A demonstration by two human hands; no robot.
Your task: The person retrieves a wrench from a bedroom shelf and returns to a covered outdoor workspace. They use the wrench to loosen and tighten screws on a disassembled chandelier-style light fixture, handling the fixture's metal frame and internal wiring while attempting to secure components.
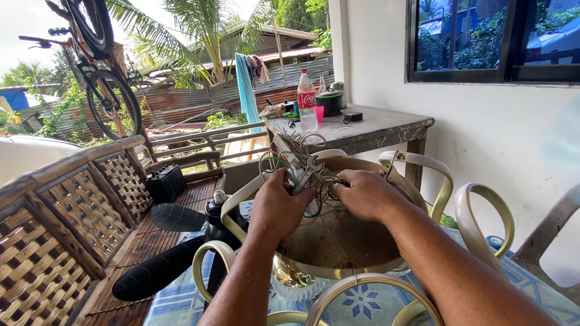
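Left hand (279, 208) fingertips: buried in the tangle of wires (302, 166), grip unclear.
Right hand (362, 194) fingertips: hidden at 10 o'clock behind the same wires.
Metal tool (308, 172): mostly covered, kind uncertain.
Bicycle (96, 66): cut off at 12 o'clock.
Fan blades (163, 265): partly behind the left forearm.
Plastic chair (553, 241): cropped at 3 o'clock.
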